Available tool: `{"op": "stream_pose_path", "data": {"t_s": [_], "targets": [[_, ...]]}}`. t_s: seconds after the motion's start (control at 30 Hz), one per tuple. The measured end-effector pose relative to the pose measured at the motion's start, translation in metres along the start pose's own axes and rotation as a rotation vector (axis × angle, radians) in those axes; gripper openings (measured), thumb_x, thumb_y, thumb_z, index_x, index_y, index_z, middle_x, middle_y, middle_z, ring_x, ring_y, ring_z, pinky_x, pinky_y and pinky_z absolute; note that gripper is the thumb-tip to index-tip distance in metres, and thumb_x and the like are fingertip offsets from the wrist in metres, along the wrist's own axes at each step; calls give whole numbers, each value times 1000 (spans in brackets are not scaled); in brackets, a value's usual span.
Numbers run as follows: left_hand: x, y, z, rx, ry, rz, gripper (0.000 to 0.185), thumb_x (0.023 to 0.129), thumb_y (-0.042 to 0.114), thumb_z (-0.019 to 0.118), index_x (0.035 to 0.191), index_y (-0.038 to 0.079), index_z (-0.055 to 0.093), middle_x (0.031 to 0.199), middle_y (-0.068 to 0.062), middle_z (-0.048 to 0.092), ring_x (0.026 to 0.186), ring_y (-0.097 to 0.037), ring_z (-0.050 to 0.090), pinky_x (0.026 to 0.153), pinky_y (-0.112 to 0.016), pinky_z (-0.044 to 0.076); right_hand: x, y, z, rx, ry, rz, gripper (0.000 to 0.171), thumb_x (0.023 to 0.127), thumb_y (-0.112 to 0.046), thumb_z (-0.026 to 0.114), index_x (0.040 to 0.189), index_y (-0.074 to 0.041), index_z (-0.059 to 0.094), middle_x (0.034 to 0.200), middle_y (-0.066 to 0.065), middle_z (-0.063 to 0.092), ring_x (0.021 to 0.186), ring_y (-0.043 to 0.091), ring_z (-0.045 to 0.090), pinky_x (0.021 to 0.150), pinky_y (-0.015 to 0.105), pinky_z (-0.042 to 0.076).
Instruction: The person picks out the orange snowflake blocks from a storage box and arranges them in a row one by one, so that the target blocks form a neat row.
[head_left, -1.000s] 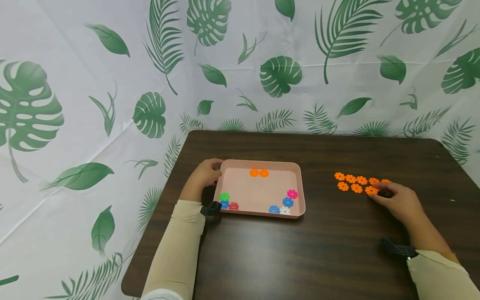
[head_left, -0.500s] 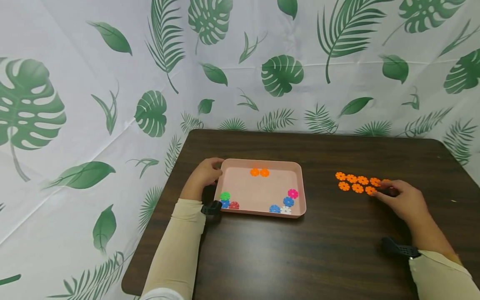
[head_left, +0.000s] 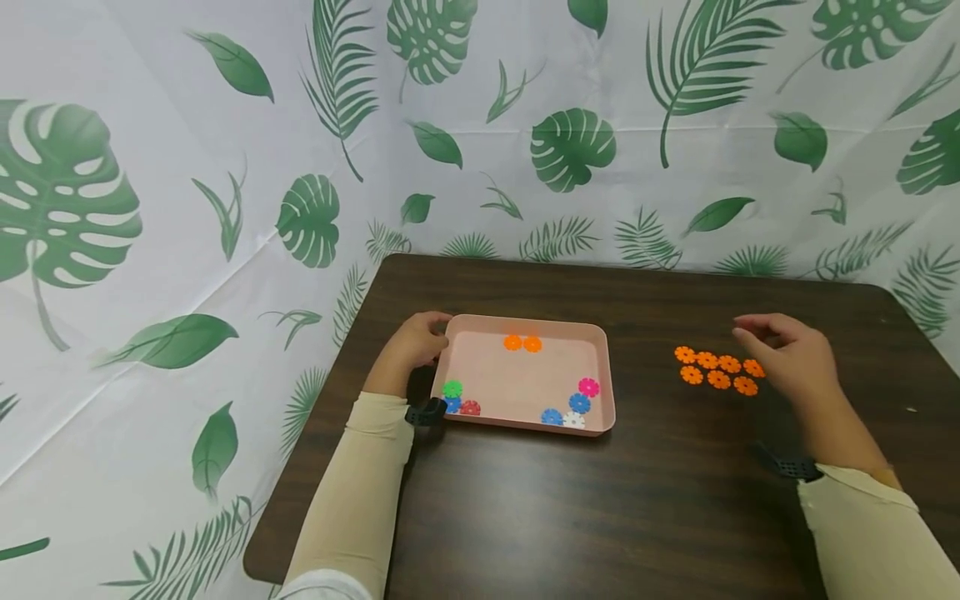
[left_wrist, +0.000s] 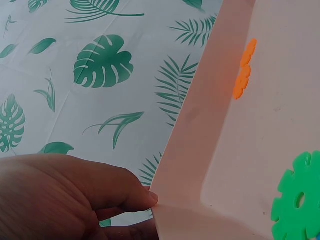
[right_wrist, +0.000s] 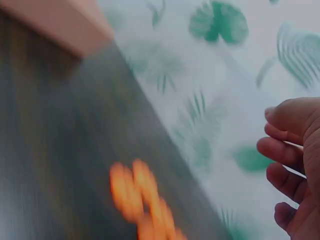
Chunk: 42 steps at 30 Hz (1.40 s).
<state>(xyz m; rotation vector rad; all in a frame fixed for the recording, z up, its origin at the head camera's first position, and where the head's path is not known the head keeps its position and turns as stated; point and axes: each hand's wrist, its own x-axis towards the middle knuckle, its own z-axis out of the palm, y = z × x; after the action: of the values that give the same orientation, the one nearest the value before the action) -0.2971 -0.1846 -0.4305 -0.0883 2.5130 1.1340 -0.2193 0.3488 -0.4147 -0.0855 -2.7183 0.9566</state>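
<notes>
My left hand grips the far left corner of a pink tray; in the left wrist view its fingers pinch the tray wall. The tray holds two orange discs near its far rim, plus a green disc and blue, red, pink and white ones along the near rim. Several orange discs lie in two rows on the table to the right. My right hand hovers just right of them, its fingers loosely curled with nothing visible in them.
The dark wooden table is boxed in by a leaf-print curtain behind and to the left. Its near left corner and left edge are in view. The right wrist view is motion-blurred.
My right hand has lifted off the right end of the orange discs and moved up and away. The left hand and the tray have stayed put.
</notes>
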Motion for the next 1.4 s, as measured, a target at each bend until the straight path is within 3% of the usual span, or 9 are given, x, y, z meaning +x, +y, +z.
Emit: {"op": "stream_pose_path", "data": {"t_s": [0.13,0.23,0.43,0.67,0.83,1.1,1.27,1.4], "targets": [[-1,-1,0,6,4,-9,52,92,12,59,143,17,49,114,-14,62,89,-26,65,75,-40,58,18,-49,32,47,-86,-83,38,92,-43,64,118,-16,69,108,1,64,81,13,52,60,19,44],[0,-2,-1,5,6,1,52,91,13,59,142,17,50,114,-14,62,87,-26,65,74,-39,58,31,-85,65,62,-167,-190,34,92,-37,67,117,-15,70,106,3,66,85,19,54,67,25,47],[2,-3,0,8,12,21,51,91,14,60,141,17,51,112,-13,63,85,-25,65,72,-38,58,46,-147,136,67,-412,-400,25,88,-18,72,111,-9,73,106,5,69,91,24,60,82,44,54],[1,-1,1,20,16,24,51,89,13,59,140,17,52,109,-12,64,83,-24,65,67,-35,57,55,-183,192,-48,-605,-506,30,84,-16,75,113,-9,74,96,2,71,79,19,56,72,33,50],[-1,0,-2,24,25,18,51,89,14,60,140,16,53,109,-12,63,82,-25,65,67,-35,57,55,-197,205,-182,-670,-610,29,87,-11,73,115,-7,72,93,6,71,79,21,58,77,35,52],[-2,-1,-5,29,21,20,51,90,15,59,141,16,52,109,-11,63,82,-24,65,67,-35,57,48,-203,209,-282,-747,-542,20,95,-10,60,111,-18,69,92,0,66,85,19,57,79,35,47],[-2,-1,-6,36,28,16,51,90,15,59,140,16,52,108,-11,63,79,-25,65,64,-34,56,46,-202,210,-275,-718,-585,23,93,-7,64,113,-16,71,98,0,68,88,19,59,85,37,50],[-1,-1,-5,39,25,6,51,90,15,60,140,17,52,109,-11,62,80,-24,65,64,-33,56,46,-202,208,-292,-715,-553,21,93,-7,62,111,-16,70,87,2,64,81,21,57,78,38,49]]}}
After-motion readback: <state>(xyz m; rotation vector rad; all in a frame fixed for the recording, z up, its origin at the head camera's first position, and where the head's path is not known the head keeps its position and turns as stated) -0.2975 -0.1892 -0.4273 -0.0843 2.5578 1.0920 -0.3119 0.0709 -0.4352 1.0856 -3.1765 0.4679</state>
